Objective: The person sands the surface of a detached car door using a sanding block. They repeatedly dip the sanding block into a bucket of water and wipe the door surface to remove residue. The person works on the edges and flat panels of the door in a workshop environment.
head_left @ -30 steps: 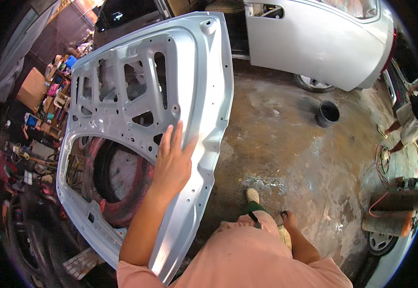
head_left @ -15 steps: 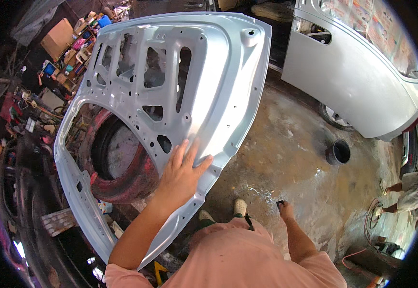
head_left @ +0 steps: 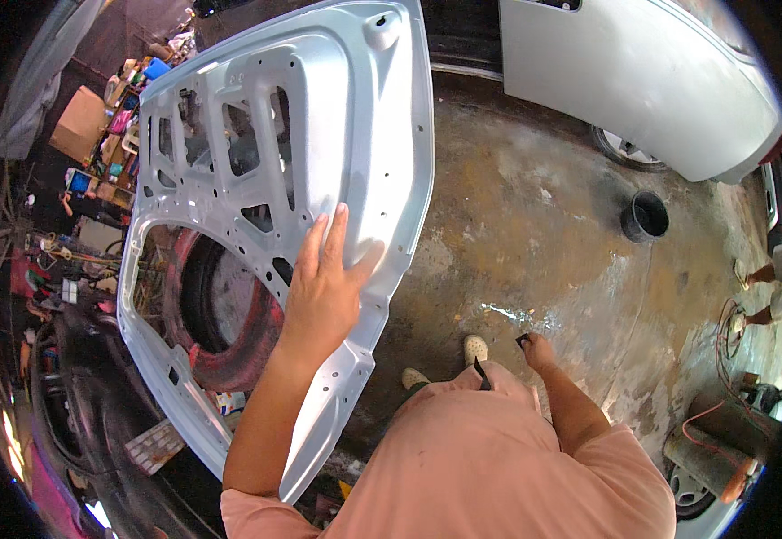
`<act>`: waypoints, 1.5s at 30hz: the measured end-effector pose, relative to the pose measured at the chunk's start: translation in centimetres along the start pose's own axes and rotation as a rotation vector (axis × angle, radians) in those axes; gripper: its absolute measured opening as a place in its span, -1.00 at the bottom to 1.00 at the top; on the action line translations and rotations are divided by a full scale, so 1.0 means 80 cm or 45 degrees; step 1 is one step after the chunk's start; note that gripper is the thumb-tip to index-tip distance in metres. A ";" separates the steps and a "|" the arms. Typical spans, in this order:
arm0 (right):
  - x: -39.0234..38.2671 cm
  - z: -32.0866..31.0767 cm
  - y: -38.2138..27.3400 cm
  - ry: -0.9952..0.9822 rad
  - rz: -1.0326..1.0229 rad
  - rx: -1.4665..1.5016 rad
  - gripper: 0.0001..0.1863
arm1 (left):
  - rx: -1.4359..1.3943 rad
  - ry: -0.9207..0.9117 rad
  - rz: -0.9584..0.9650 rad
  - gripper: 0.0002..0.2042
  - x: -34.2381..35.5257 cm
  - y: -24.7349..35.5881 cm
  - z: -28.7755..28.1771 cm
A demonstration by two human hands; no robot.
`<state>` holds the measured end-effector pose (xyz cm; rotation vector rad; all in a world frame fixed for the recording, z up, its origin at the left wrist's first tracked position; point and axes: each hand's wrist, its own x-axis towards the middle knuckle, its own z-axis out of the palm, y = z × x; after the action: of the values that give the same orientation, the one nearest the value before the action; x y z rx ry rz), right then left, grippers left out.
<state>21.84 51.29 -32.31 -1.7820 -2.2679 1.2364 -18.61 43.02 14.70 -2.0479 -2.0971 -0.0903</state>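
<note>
A large silver car body panel point(head_left: 364, 171), which looks like a tailgate, stands tilted on my left. It has several cutouts and one big opening. My left hand point(head_left: 321, 292) lies on its inner face near the right edge, fingers stretched out and holding nothing. Low on my right, over the concrete floor, my right hand point(head_left: 538, 350) is closed around a small dark object point(head_left: 523, 340), too small and covered to name. Behind the big opening shows a tire point(head_left: 189, 296) smeared with red.
A dark bucket point(head_left: 645, 216) stands on the stained floor point(head_left: 517, 216). At the upper right is a silver car point(head_left: 633, 76). Another person's legs point(head_left: 759, 305) show at the right edge, near a hose and a compressor-like tank point(head_left: 710, 458). Cluttered shelves point(head_left: 113, 135) fill the upper left.
The view has shifted, so the panel and silver car sit higher and the panel's upper part farther left. My left hand stays on the panel; my right hand keeps its dark object.
</note>
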 end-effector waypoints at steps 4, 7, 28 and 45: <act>-0.003 0.000 0.021 -0.045 0.112 0.028 -0.72 | -0.084 -0.072 0.000 -0.56 0.009 0.002 0.002; -0.007 -0.001 0.039 -0.068 0.125 -0.005 -0.71 | -0.144 -0.104 -0.057 -0.59 0.003 0.008 0.008; 0.018 -0.029 -0.001 -0.185 0.047 -0.155 -0.67 | -0.107 0.014 -0.118 -0.60 -0.034 0.009 -0.005; 0.027 -0.021 0.004 -0.259 -0.118 -0.240 -0.59 | -0.149 -0.075 -0.446 -0.54 -0.144 0.049 0.022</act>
<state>22.09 54.04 -32.28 -1.6492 -2.6261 1.2802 -14.73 32.19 10.35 -1.7369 -2.5224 -0.2126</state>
